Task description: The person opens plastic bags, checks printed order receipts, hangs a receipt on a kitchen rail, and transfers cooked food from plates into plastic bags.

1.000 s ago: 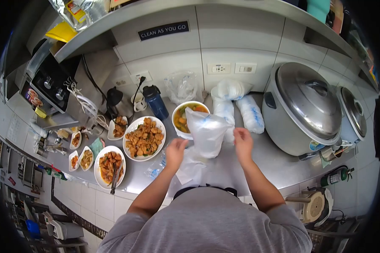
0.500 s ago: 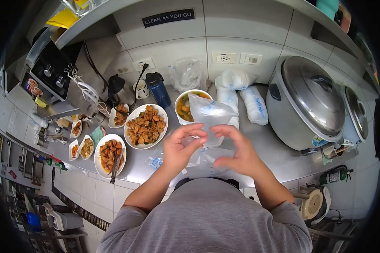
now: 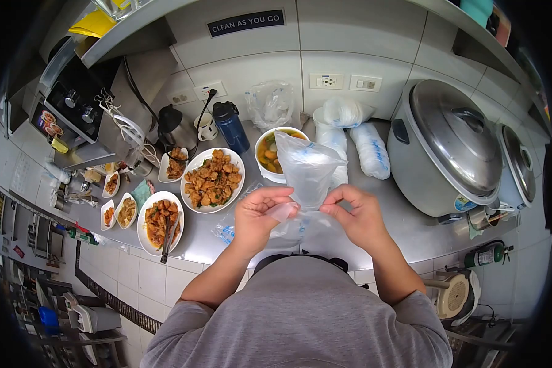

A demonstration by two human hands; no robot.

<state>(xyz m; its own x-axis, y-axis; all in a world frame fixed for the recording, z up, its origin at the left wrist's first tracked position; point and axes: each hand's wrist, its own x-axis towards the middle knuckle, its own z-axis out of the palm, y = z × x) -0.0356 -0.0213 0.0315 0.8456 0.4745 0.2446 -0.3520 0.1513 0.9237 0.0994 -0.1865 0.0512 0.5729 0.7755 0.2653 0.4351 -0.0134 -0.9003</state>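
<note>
A translucent plastic bag [image 3: 310,168] with faint blue print stands up from the counter in front of me, its wide end toward the soup. My left hand [image 3: 260,214] pinches a flap of the plastic between thumb and fingers at the lower left. On the other side, my right hand [image 3: 357,214] has thumb and forefinger closed on the bag's lower right edge. Whether anything sits inside the bag is hard to make out. More crumpled clear plastic lies on the counter under my hands. Just beyond the bag is a white bowl of soup [image 3: 268,156], partly covered by it.
To the left stand plates of fried chicken [image 3: 213,181] and saucy meat with tongs [image 3: 162,224], plus small side dishes. A blue bottle [image 3: 230,129] stands behind. Wrapped white stacks [image 3: 371,152] and a large lidded cooker [image 3: 441,153] occupy the right.
Both hands have closed from a loose, spread pose into pinches on the bag's lower edges. The plastic is now pulled straighter and more upright between them.
</note>
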